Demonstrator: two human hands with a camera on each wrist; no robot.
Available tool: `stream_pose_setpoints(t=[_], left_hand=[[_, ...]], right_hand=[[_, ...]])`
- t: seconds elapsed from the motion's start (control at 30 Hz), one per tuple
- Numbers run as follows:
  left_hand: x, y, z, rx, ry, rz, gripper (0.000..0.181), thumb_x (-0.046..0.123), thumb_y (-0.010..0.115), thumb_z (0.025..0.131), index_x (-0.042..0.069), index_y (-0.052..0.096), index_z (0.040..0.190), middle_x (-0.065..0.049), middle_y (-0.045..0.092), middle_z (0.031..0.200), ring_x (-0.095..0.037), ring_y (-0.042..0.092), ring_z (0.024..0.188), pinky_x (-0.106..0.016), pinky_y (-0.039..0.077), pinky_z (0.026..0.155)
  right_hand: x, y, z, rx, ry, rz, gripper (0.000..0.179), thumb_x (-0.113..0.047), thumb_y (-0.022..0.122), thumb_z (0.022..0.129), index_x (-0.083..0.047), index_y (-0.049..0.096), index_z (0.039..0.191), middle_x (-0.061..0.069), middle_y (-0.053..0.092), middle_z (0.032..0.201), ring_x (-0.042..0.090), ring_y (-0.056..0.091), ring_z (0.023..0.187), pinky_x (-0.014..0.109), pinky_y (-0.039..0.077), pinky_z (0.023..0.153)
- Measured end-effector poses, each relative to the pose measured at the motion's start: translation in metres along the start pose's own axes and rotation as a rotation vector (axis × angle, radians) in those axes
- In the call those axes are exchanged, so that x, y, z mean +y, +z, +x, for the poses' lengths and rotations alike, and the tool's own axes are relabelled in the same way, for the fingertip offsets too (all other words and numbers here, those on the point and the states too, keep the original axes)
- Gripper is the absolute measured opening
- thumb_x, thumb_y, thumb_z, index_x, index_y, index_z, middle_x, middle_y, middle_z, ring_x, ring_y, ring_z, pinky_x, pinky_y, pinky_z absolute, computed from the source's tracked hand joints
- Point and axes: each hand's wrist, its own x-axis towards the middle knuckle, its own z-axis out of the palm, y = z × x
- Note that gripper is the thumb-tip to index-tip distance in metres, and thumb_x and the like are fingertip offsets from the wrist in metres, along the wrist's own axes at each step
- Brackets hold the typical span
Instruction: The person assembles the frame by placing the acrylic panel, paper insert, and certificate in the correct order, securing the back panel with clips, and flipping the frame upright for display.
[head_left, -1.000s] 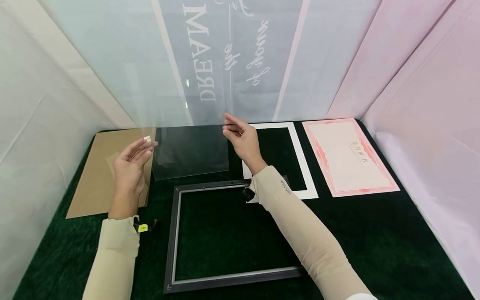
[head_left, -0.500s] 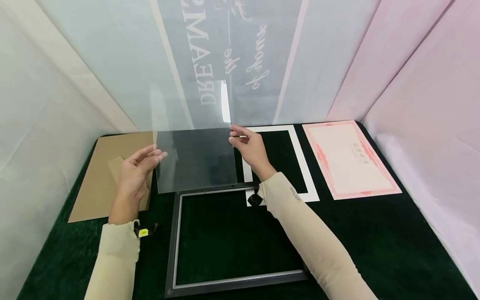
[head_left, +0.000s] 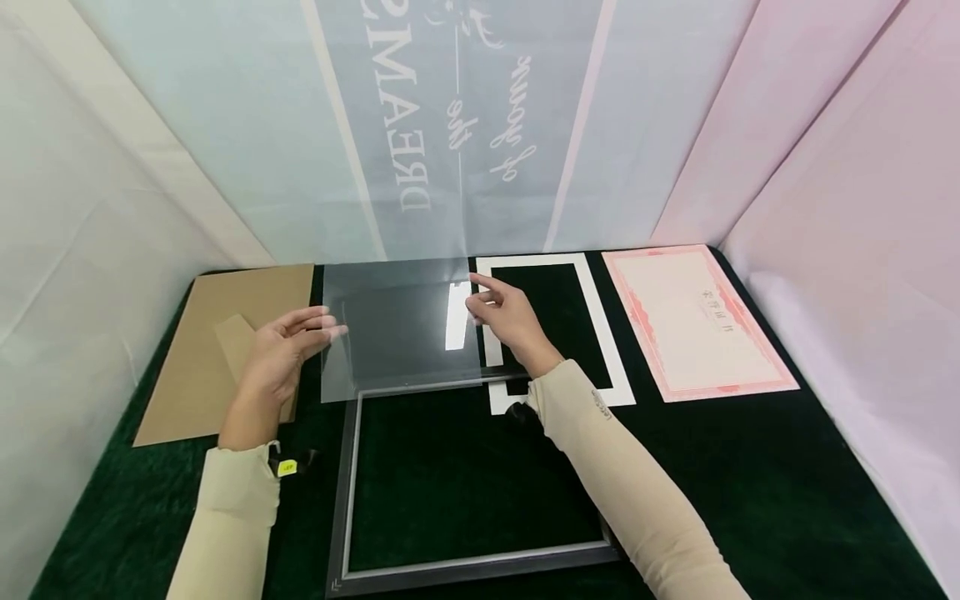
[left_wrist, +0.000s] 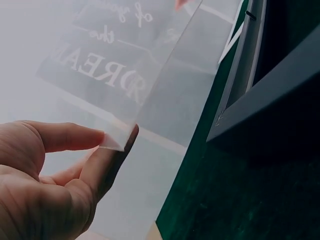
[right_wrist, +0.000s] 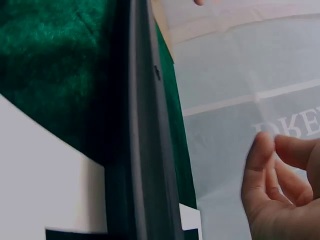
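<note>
Left hand (head_left: 273, 358) pinching a corner of a clear sheet (head_left: 397, 325), the corner plainest from the left wrist, right hand (head_left: 513, 321) pinching the opposite edge, right sleeve (head_left: 622, 483) hiding part of a dark frame (head_left: 465, 569), brown board (head_left: 176, 367) left, white mat (head_left: 600, 325) and pink-edged certificate (head_left: 675, 325) right.

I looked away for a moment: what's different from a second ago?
Both the left hand and right hand have brought the clear sheet lower and nearer the person; in the head view, its near edge now overlaps the far side of the dark frame. Both still pinch it. The frame, brown board, white border and pink-edged paper stayed put.
</note>
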Motion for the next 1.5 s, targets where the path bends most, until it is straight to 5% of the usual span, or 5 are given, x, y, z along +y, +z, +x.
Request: stream_pose_setpoints(t=[0.17,0.33,0.73,1.07,1.5], left_hand=[[0.001,0.007,0.005,-0.035,-0.060,-0.046,0.035,-0.007,0.063,0.092,0.001,0.055,0.125,-0.001,0.070,0.102,-0.013,0.075,0.092,-0.020,0.057,0.084],[-0.003,0.015,0.009,-0.050,-0.087,-0.022,0.039,-0.007,0.064,0.092,-0.003,0.051,0.128,0.000,0.071,0.101,-0.012,0.075,0.091,-0.021,0.058,0.083],[-0.016,0.028,-0.004,-0.073,-0.135,0.000,0.049,-0.006,0.062,0.094,-0.006,0.040,0.138,0.001,0.066,0.106,-0.010,0.074,0.093,-0.018,0.056,0.085],[-0.011,0.047,0.000,-0.062,-0.174,-0.084,0.043,-0.011,0.058,0.094,-0.004,0.045,0.134,-0.002,0.067,0.103,-0.014,0.075,0.093,-0.022,0.057,0.084],[-0.032,0.059,-0.005,-0.050,-0.235,-0.113,0.036,-0.014,0.055,0.093,0.003,0.050,0.125,0.000,0.068,0.099,-0.014,0.075,0.089,-0.024,0.059,0.082]], right_hand=[[0.001,-0.014,-0.001,-0.064,0.026,0.052,0.053,-0.016,0.062,0.099,-0.020,0.047,0.149,0.018,0.067,0.121,0.030,0.065,0.099,0.032,0.057,0.091],[0.003,-0.026,-0.004,-0.056,0.024,0.016,0.053,-0.017,0.062,0.099,-0.021,0.047,0.149,0.014,0.066,0.116,0.026,0.063,0.099,0.032,0.057,0.091],[0.015,-0.039,-0.020,-0.076,0.067,0.029,0.054,-0.017,0.061,0.100,-0.018,0.044,0.151,0.022,0.064,0.120,0.019,0.061,0.092,0.026,0.057,0.083],[0.015,-0.056,-0.037,-0.098,0.101,0.076,0.058,-0.014,0.062,0.099,-0.015,0.040,0.153,0.019,0.057,0.131,0.025,0.060,0.114,0.029,0.054,0.095],[0.019,-0.067,-0.059,-0.084,0.155,0.114,0.059,-0.013,0.061,0.099,-0.029,0.040,0.152,0.006,0.057,0.110,0.019,0.060,0.094,0.027,0.057,0.083]])
